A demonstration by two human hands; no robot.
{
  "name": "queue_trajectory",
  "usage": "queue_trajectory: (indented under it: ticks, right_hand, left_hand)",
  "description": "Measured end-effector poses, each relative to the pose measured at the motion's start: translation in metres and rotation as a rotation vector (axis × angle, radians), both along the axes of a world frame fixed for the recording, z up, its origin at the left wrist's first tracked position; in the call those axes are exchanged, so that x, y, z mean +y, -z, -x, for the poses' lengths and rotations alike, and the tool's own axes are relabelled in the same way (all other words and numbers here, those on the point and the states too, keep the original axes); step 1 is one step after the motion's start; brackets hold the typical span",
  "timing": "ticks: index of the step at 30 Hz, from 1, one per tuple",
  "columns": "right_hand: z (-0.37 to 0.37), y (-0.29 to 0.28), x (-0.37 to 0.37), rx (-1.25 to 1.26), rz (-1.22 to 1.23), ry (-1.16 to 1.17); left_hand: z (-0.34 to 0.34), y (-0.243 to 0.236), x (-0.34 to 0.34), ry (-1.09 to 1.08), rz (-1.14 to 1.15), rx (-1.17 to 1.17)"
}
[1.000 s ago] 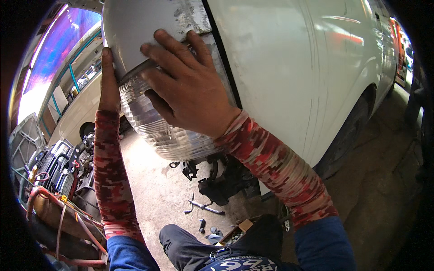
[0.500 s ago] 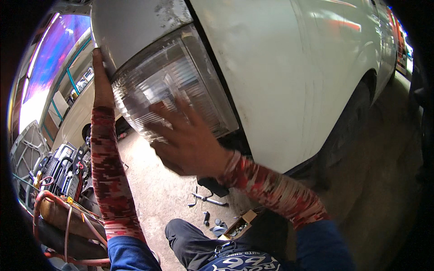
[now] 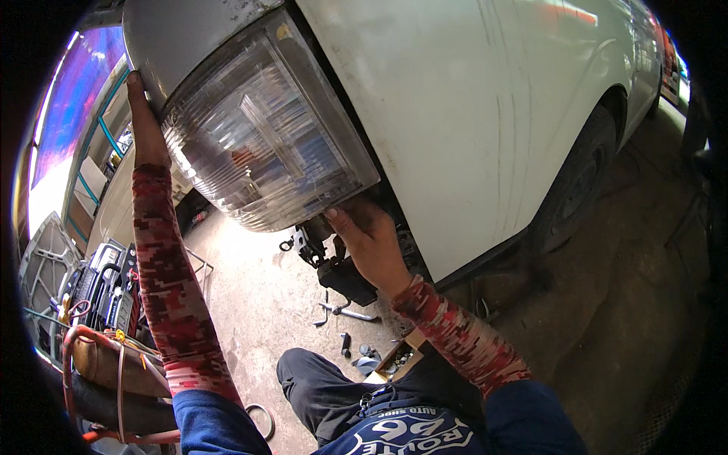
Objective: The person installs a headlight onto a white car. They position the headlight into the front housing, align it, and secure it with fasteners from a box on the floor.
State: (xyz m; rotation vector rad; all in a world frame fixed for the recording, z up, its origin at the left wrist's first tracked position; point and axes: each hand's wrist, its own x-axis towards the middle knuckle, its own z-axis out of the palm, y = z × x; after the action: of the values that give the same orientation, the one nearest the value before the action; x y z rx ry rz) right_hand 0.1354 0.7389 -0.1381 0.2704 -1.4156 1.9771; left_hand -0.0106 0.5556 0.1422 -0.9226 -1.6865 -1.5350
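The clear, ribbed headlight (image 3: 262, 129) sits at the corner of a pale vehicle, below a grey panel (image 3: 189, 38). My right hand (image 3: 373, 246) grips its lower corner, thumb against the lens edge and the other fingers hidden behind. Beside the outer edge of the headlight and panel, my left hand (image 3: 147, 125) rests with a digit stretched upward; its other fingers are out of sight. Black and metal brackets (image 3: 309, 246) show beneath the lamp, next to my right hand.
On the floor lie a metal wrench-like tool (image 3: 349, 311), a small black cylinder (image 3: 346, 345) and an open box (image 3: 398, 360) of small parts. The white fender (image 3: 447, 129) and tyre (image 3: 580, 182) are at right. A red tubular frame (image 3: 72, 356) stands at left.
My right hand has moved from in front of the lens down to its lower corner and closed there. My left hand stays at the outer edge. The view has shifted slightly.
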Motion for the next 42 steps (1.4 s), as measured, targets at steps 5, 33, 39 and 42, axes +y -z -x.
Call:
queue_trajectory:
  ticks: [5,33,39,42]
  right_hand:
    - [0.008,-0.009,0.008,0.026,-0.012,-0.098]
    - [0.02,0.053,-0.029,-0.028,-1.069,0.189]
    - [0.019,0.068,-0.033,0.045,-1.128,0.321]
    - [0.014,0.066,-0.032,0.099,-1.079,0.345]
  left_hand:
    - [0.004,-0.003,-0.002,-0.021,0.02,0.063]
    - [0.009,-0.003,-0.006,0.11,-0.057,-0.116]
    - [0.003,0.002,-0.003,0.111,-0.033,-0.032]
    - [0.001,0.001,0.0,0.095,-0.03,-0.072]
